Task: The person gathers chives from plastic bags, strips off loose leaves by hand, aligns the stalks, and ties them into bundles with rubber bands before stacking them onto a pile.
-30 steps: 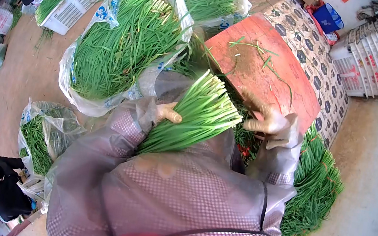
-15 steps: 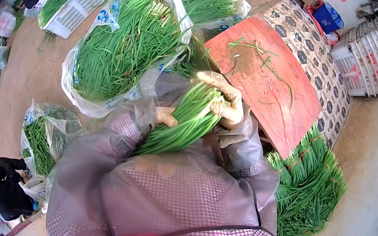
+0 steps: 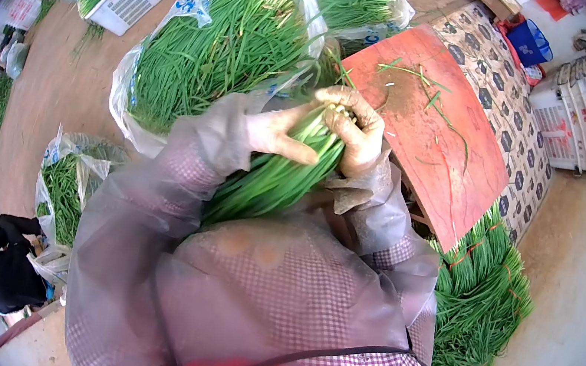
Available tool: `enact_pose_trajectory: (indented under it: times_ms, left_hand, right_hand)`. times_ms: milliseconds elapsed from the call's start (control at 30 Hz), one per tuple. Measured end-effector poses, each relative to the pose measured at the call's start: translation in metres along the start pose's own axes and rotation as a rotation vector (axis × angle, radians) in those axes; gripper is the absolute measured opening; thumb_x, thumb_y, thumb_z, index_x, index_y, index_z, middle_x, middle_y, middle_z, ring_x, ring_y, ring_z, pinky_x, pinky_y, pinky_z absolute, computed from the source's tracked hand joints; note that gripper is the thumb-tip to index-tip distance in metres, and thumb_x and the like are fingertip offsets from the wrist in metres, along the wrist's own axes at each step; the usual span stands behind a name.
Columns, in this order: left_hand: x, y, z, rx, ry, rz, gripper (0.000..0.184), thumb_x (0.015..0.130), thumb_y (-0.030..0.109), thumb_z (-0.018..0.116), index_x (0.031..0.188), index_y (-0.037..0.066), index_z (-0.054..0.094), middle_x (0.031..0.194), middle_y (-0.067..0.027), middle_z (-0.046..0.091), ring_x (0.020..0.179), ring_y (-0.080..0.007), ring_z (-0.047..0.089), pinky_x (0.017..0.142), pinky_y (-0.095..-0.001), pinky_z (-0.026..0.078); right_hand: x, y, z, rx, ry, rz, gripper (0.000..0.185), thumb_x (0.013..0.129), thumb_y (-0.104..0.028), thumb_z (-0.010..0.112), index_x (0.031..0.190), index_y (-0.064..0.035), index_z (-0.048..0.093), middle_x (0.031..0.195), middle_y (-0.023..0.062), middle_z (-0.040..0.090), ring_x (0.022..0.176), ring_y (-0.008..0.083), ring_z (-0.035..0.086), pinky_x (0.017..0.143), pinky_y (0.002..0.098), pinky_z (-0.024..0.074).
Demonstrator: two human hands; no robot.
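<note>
I have a red board [image 3: 425, 140] on my feed, bearing a few loose green blades [image 3: 434, 99] across its far half and a patch of brown dirt [image 3: 403, 100]. The floor [image 3: 47, 92] carries a large plastic bag of greens [image 3: 138, 135], a smaller bag [image 3: 94, 171] to the left, and, by the board's near corner, a heap of tied bundles [image 3: 479, 321].

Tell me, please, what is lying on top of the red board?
On the red board lie loose green leaf scraps and a patch of brown dirt. The right hand covers part of its edge, so anything there cannot be seen.
</note>
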State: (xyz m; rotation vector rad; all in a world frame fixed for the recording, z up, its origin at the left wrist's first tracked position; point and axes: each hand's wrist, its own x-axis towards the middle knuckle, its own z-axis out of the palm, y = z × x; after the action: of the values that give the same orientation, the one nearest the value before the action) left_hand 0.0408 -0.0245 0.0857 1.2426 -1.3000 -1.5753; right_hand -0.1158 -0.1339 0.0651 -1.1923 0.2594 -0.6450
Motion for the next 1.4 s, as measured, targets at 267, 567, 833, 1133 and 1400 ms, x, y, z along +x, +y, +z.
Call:
enact_pose_trajectory:
  times_ms: [267, 567, 833, 1133, 1400]
  left_hand:
    - [-0.004, -0.011, 0.005, -0.225, -0.013, 0.017, 0.079, 0.073, 0.022, 0.079, 0.137, 0.005, 0.036, 0.126, -0.0045, 0.049, 0.118, -0.0145, 0.044, 0.1, -0.0312, 0.035]
    - [-0.02, -0.001, 0.019, -0.352, 0.153, 0.122, 0.089, 0.075, 0.03, 0.075, 0.141, 0.0, 0.023, 0.135, -0.0112, 0.04, 0.129, -0.0216, 0.035, 0.108, -0.0372, 0.024]
    - [-0.039, -0.031, 0.006, 0.215, 0.386, -0.001, 0.063, 0.071, 0.002, 0.064, 0.131, 0.0, 0.045, 0.117, -0.0102, 0.061, 0.11, -0.0172, 0.055, 0.099, -0.0303, 0.04]
    - [-0.138, -0.106, -0.069, -0.134, 0.762, -0.106, 0.041, 0.078, -0.001, 0.056, 0.119, 0.002, 0.053, 0.093, -0.0111, 0.067, 0.062, -0.0103, 0.058, 0.053, -0.0218, 0.044]
    - [-0.175, -0.038, -0.086, -0.117, 1.135, 0.299, 0.021, 0.089, 0.012, 0.052, 0.106, 0.004, 0.06, 0.085, -0.004, 0.066, 0.061, -0.0064, 0.055, 0.055, -0.0185, 0.041]
  right_hand:
    - [0.009, 0.004, 0.012, -0.372, -0.149, -0.177, 0.034, 0.072, -0.003, 0.07, 0.106, -0.0038, 0.065, 0.105, 0.0116, 0.061, 0.099, 0.0221, 0.057, 0.089, 0.0353, 0.0451]
    - [0.013, -0.026, 0.027, -0.19, -0.058, 0.05, 0.039, 0.079, 0.0, 0.064, 0.117, -0.0039, 0.062, 0.083, -0.0005, 0.061, 0.076, 0.0068, 0.055, 0.072, 0.0219, 0.0466]
    - [0.073, -0.138, -0.009, -0.133, 0.249, -0.329, 0.02, 0.078, 0.004, 0.059, 0.097, 0.0068, 0.066, 0.077, 0.0102, 0.065, 0.063, 0.0155, 0.06, 0.059, 0.0245, 0.0489]
    - [0.094, -0.239, -0.016, -0.249, 0.337, -0.608, 0.018, 0.081, -0.001, 0.059, 0.095, 0.0075, 0.064, 0.085, 0.014, 0.066, 0.074, 0.0197, 0.063, 0.07, 0.0277, 0.0511]
    - [0.118, -0.227, -0.037, -0.167, 0.304, -0.66, 0.019, 0.08, -0.001, 0.057, 0.096, 0.0084, 0.063, 0.084, 0.0158, 0.065, 0.069, 0.0213, 0.062, 0.065, 0.0295, 0.052]
